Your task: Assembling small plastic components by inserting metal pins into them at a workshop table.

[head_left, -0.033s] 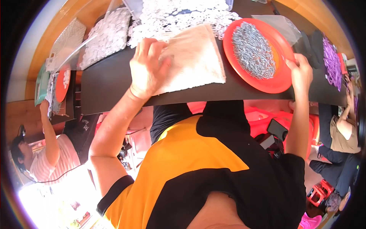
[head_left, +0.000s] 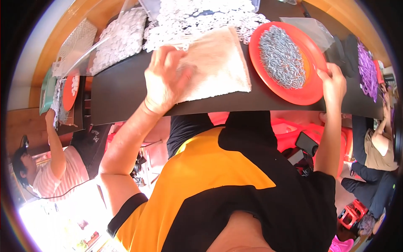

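Two hands are being used on a black table [head_left: 126, 90] here: the left hand [head_left: 166, 80] is laid flat, fingers loosely spread, on a beige cloth [head_left: 220, 67] that's spread out in the middle of the table, and nothing is gripped by it as far as can be seen. The right hand [head_left: 332, 84] is closed on the near-right rim of a red plate [head_left: 312, 90], which is set just beside the cloth on its right, and the plate is piled with small silver metal bits [head_left: 281, 56]. Past the cloth, a big heap of white plastic pieces [head_left: 197, 19] is spread along the far side, touching the cloth's far edge. A clear bag [head_left: 312, 27] is tucked behind the plate, and purple pieces [head_left: 368, 69] are seen further right. Off to the left, a smaller red plate [head_left: 69, 90] is being reached for by another person in a striped shirt [head_left: 63, 172]. A third person is seated at the far right, mostly cut off.
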Demonstrator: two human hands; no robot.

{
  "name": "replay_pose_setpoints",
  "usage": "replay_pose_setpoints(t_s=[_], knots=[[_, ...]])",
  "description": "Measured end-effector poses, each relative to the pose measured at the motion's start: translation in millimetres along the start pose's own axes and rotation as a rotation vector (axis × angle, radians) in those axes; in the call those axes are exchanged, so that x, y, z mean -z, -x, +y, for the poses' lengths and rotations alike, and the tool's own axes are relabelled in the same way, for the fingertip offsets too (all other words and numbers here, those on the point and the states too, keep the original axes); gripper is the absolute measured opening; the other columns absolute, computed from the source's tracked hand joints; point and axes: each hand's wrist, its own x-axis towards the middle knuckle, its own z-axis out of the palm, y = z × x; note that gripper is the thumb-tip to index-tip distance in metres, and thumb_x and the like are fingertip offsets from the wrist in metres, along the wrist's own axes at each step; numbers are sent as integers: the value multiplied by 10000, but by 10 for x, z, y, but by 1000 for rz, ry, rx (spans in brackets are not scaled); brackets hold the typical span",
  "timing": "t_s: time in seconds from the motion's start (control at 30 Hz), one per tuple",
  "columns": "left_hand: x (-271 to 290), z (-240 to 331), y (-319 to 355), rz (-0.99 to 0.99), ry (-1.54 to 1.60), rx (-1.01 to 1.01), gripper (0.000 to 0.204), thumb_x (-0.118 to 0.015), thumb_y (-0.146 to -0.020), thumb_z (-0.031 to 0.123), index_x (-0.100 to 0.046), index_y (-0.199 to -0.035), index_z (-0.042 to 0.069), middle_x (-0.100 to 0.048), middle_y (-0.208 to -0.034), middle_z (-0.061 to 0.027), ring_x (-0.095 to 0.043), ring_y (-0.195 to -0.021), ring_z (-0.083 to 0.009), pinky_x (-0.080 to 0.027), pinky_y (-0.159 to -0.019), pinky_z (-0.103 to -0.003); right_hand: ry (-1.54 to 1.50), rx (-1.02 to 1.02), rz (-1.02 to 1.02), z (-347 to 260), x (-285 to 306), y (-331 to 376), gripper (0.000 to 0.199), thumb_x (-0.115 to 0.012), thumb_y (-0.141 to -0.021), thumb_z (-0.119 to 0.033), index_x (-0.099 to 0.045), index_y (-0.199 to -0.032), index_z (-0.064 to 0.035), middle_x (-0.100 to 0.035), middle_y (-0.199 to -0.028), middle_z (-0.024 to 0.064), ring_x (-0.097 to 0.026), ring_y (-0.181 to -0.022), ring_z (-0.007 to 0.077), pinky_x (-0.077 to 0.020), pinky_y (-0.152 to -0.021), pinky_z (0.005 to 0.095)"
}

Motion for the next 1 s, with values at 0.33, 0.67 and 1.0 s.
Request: replay_pose_setpoints(t_s=[0.33,0.67,1.0], knots=[[362,26,324,-214,44,-34,249,-708,-756,126,-647,-994,82,-567,-1004,-66,-528,-917,-279,-412,-795,-394,-168,-68,18,-18,129,272,234,-737,-751,-191,-692,-945,-67,-654,-737,64,-605,-654,182,-458,-646,333],[628,206,369,-186,104,33,225,-678,-721,73,-664,-945,65,-602,-990,-74,-553,-912,-289,-429,-811,-398,1,138,-116,-398,232,85,434,-668,-784,-213,-598,-1212,-226,-606,-678,107,-609,-656,316,-452,-641,437],[686,244,273,-165,121,225,216,-655,-700,9,-648,-914,33,-626,-986,-90,-571,-928,-289,-468,-831,-372,99,245,-204,-225,197,-400,367,-649,-804,-217,-595,-1168,-209,-653,-751,145,-645,-769,364,-455,-665,474]])
